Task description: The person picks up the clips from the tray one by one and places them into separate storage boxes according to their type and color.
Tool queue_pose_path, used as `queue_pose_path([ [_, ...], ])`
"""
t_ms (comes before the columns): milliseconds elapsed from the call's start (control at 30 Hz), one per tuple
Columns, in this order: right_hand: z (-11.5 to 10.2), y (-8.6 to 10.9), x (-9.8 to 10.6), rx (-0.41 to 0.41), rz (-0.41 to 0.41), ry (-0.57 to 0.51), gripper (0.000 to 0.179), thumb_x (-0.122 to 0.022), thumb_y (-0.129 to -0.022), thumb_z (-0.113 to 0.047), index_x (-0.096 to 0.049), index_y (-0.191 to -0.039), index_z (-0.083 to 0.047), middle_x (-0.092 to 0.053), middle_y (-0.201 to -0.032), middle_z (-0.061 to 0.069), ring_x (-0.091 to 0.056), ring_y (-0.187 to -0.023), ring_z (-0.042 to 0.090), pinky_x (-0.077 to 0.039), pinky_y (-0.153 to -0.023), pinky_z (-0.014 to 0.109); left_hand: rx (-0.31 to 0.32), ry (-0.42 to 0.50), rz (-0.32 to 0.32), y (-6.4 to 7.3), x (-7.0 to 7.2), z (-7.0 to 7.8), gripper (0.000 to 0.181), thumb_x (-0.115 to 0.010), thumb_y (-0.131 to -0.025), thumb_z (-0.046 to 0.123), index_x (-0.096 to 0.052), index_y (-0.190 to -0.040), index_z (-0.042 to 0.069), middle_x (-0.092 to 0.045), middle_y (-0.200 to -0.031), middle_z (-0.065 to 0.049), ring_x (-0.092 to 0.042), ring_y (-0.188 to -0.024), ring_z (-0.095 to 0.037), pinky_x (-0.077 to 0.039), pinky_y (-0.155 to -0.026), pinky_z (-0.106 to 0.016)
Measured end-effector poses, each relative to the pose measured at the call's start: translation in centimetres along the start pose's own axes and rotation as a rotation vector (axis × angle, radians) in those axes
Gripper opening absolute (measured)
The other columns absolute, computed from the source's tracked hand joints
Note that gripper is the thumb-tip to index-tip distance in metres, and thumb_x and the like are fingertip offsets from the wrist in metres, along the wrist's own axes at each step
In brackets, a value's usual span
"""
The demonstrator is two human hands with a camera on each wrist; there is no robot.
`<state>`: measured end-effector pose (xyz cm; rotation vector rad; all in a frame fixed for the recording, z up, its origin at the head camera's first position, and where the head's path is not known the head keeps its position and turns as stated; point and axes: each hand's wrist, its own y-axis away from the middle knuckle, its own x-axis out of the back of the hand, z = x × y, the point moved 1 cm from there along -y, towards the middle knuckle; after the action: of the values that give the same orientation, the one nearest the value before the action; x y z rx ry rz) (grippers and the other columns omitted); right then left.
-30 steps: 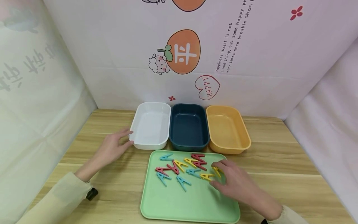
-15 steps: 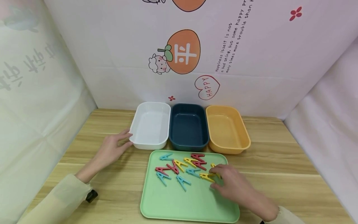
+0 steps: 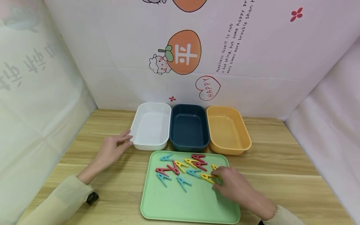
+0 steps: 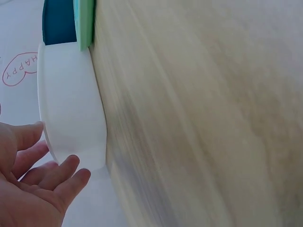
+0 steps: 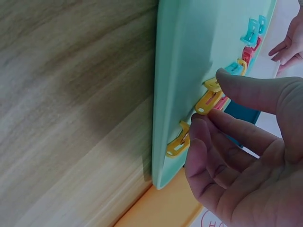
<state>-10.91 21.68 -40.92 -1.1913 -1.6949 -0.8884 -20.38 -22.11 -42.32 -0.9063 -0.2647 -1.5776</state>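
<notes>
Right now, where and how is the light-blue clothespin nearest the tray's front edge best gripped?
Pinch the light-blue clothespin across both legs, probably from the near right: it lies on its side, A-shaped, legs spread that way over bare green tray.

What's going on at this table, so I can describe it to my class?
A person's right hand has thumb and fingers about a yellow clip on the green tray; whether it is pinched yet is unclear. Red clips and blue clips lie there too. The left hand touches the white box, which stands beside the dark blue box and orange box.
</notes>
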Motion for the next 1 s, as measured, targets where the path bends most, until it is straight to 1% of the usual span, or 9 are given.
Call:
queue_pose_path([
  [167, 0.1, -0.1, -0.2, 0.0, 0.005, 0.008, 0.032, -0.096, -0.074, -0.011, -0.082, -0.103, -0.013, -0.075, -0.103, 0.0, -0.068, -0.097, 0.023, -0.06, -0.084, 0.049, 0.007, 0.007, 0.018, 0.0, 0.0, -0.3, 0.029, -0.075, -0.1, 0.01, -0.074, -0.123, -0.007, -0.057, -0.147, -0.022, -0.063, -0.125, -0.042, -0.058, -0.094, -0.049],
  [367, 0.4, 0.0, -0.5, 0.013, 0.031, 0.028, 0.029, -0.096, -0.074, -0.009, -0.082, -0.099, -0.013, -0.073, -0.097, -0.002, -0.068, -0.09, 0.021, -0.061, -0.079, 0.046, 0.012, 0.027, 0.012, 0.1, -0.1, -0.4, 0.029, -0.075, -0.1, 0.009, -0.074, -0.124, -0.006, -0.057, -0.147, -0.021, -0.062, -0.127, -0.041, -0.058, -0.094, -0.046],
  [600, 0.7, 0.0, -0.4, 0.01, 0.045, 0.014, 0.031, -0.096, -0.075, -0.01, -0.082, -0.102, -0.014, -0.075, -0.103, 0.0, -0.07, -0.096, 0.024, -0.061, -0.083, 0.048, 0.015, 0.039, 0.004, 0.1, 0.0, -0.2, 0.029, -0.075, -0.1, 0.008, -0.073, -0.125, -0.007, -0.057, -0.148, -0.021, -0.064, -0.124, -0.041, -0.059, -0.092, -0.043],
  [767, 0.8, -0.1, -0.5, 0.013, 0.026, -0.03, 0.03, -0.096, -0.074, -0.01, -0.083, -0.1, -0.016, -0.075, -0.103, -0.001, -0.07, -0.097, 0.022, -0.061, -0.084, 0.048, 0.031, 0.036, 0.0, 0.2, 0.1, -0.1, 0.03, -0.075, -0.1, 0.007, -0.073, -0.125, -0.007, -0.057, -0.148, -0.02, -0.064, -0.124, -0.041, -0.059, -0.092, -0.041],
  [867, 0.9, -0.1, -0.5, -0.004, 0.009, -0.046, 0.029, -0.095, -0.075, -0.007, -0.083, -0.099, -0.015, -0.074, -0.101, -0.003, -0.068, -0.096, 0.021, -0.06, -0.084, 0.048, 0.042, 0.048, 0.002, 0.2, 0.0, -0.1, 0.03, -0.075, -0.099, 0.006, -0.072, -0.126, -0.008, -0.057, -0.147, -0.021, -0.065, -0.123, -0.04, -0.059, -0.091, -0.039],
  [1000, 1.1, 0.0, -0.4, -0.04, -0.006, -0.03, 0.03, -0.094, -0.075, -0.005, -0.084, -0.103, -0.013, -0.074, -0.104, -0.002, -0.067, -0.098, 0.023, -0.06, -0.086, 0.049, 0.042, 0.059, 0.008, 0.1, -0.1, -0.1, 0.03, -0.075, -0.099, 0.006, -0.072, -0.125, -0.008, -0.057, -0.147, -0.023, -0.067, -0.12, -0.039, -0.059, -0.09, -0.036],
])
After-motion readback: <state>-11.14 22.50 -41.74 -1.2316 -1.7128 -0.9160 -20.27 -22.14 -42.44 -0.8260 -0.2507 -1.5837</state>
